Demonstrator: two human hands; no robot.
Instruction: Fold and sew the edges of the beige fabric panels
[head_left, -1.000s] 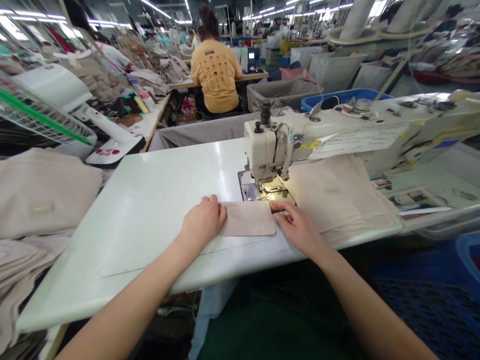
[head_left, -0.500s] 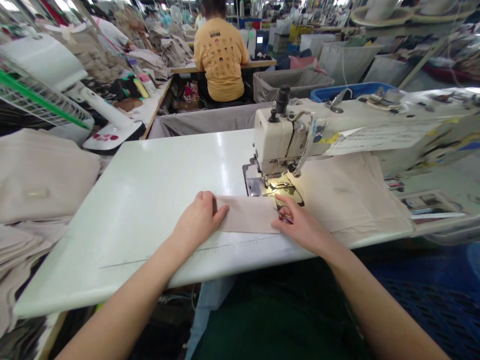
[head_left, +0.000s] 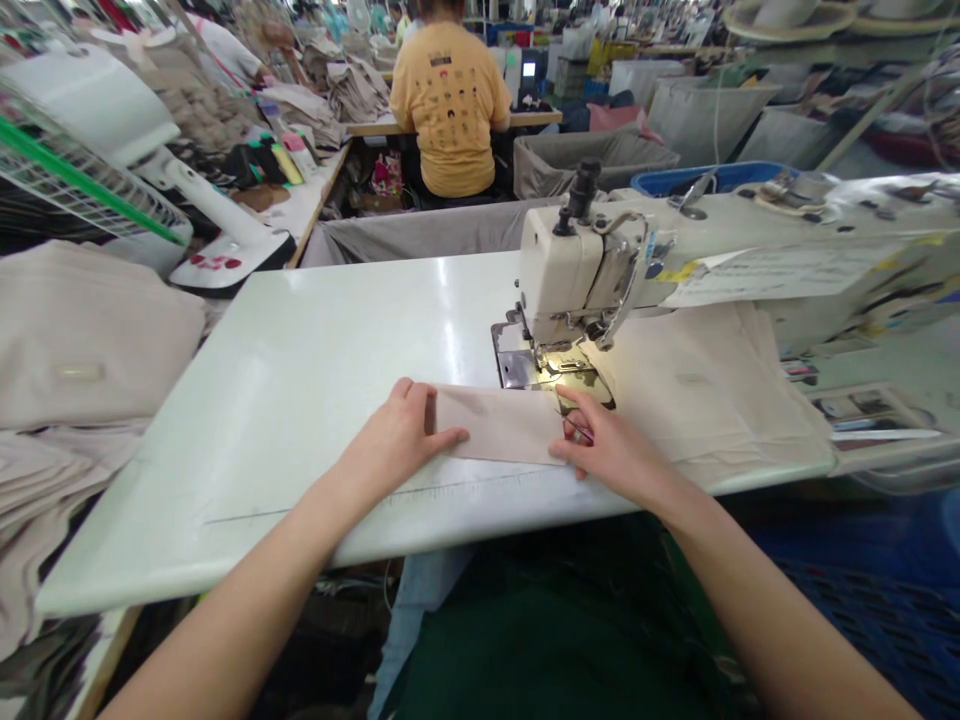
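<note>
one fabric strip [head_left: 499, 425] pinched at opposite ends by left hand [head_left: 401, 432] and right hand [head_left: 606, 447], metal plate [head_left: 517, 369] just beyond

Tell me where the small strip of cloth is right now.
In the head view, the cloth strip lies near the centre on the white table, between the left hand and right hand, just before the sewing machine.

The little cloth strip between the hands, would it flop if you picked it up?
The cloth strip would probably sag in the middle, since it looks thin. It's likely light, as the left hand and right hand hold its ends with just their fingers.
</note>
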